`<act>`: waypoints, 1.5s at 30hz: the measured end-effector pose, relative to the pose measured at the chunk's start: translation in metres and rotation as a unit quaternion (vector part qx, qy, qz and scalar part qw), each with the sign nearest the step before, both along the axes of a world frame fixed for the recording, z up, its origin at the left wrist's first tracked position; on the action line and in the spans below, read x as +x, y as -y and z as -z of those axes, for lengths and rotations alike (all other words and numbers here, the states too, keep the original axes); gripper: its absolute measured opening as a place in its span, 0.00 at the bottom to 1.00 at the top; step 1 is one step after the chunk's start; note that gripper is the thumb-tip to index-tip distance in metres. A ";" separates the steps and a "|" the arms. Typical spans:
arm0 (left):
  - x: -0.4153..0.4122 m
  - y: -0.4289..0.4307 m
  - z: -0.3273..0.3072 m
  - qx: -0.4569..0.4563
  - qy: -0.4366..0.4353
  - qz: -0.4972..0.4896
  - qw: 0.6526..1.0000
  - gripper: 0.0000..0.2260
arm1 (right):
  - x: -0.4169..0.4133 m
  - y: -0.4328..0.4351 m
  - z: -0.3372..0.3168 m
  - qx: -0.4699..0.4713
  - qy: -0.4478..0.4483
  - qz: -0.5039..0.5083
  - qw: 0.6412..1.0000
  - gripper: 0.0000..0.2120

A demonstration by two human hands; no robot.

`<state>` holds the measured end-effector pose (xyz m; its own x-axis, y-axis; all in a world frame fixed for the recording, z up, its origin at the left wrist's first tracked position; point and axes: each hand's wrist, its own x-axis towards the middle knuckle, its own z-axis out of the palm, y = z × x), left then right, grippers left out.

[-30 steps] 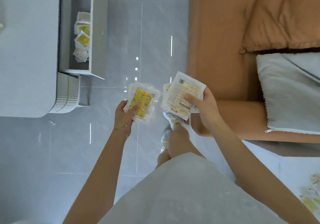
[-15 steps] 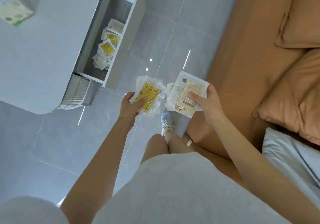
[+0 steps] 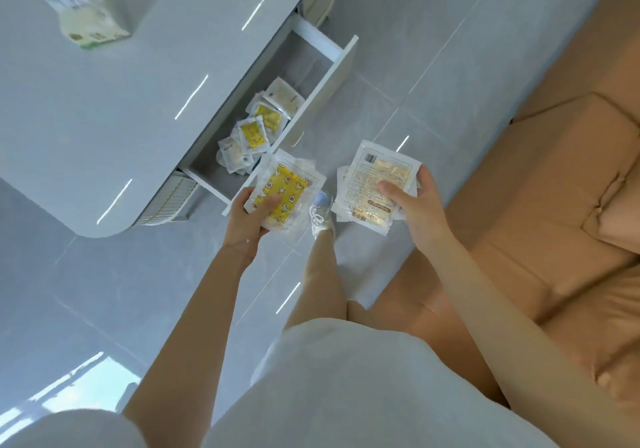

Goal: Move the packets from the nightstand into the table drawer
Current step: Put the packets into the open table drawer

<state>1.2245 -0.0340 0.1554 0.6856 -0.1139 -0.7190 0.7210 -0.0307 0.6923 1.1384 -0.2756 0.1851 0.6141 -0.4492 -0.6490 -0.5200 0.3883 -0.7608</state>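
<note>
**We have closed on the open drawer with both hands full**

Over the last second we have turned and stepped from the bed side toward the counter (image 3: 104,108). The drawer (image 3: 327,77), which sat far off at the upper left of our view a second ago, now lies just ahead of our hands, pulled out from under the counter's edge. The nightstand itself is not in view.

Our left hand (image 3: 247,220) is pinched on a small stack of packets, the top one a yellow packet (image 3: 282,196) in clear wrap, thumb pressed on its face and fingers underneath. That stack now overlaps the drawer's near corner in our view; it looks held above the corner, though we cannot tell the height. Our right hand (image 3: 420,212) grips a second stack the same way, topped by a white packet (image 3: 375,184) with its printed back toward us, held out over the floor (image 3: 398,32) beside the drawer front and apart from it.

Inside the drawer a loose pile of packets (image 3: 258,132) already lies, yellow ones and pale ones mixed, bunched toward the near half.

We judge that the carry is nearly over and the drop is next. The left stack is closest and needs only a short reach over the drawer front before the thumb lets go; the right must come across further.
</note>
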 end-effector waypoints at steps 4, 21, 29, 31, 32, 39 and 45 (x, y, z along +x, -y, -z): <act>0.051 0.006 0.005 -0.005 0.003 -0.011 1.000 0.08 | 0.061 0.022 0.000 0.002 0.011 -0.026 1.000 0.12; 0.182 0.041 0.072 0.013 -0.125 -0.261 0.957 0.13 | 0.289 0.062 0.081 0.049 -0.072 -0.231 0.969 0.10; 0.194 0.020 0.177 0.003 -0.201 -0.339 0.919 0.23 | 0.348 0.048 0.181 0.026 -0.125 -0.279 0.952 0.08; 0.194 0.011 0.211 0.013 -0.196 -0.356 0.914 0.21 | 0.362 0.040 0.216 0.037 -0.124 -0.267 0.955 0.09; 0.194 0.007 0.228 0.020 -0.192 -0.360 0.913 0.20 | 0.369 0.035 0.234 0.038 -0.123 -0.260 0.957 0.09; 0.195 -0.030 0.327 0.075 -0.192 -0.367 0.907 0.16 | 0.397 -0.001 0.348 -0.005 -0.131 -0.309 0.942 0.08; 0.201 -0.061 0.377 0.134 -0.203 -0.338 0.909 0.15 | 0.403 -0.037 0.396 -0.064 -0.139 -0.329 0.932 0.07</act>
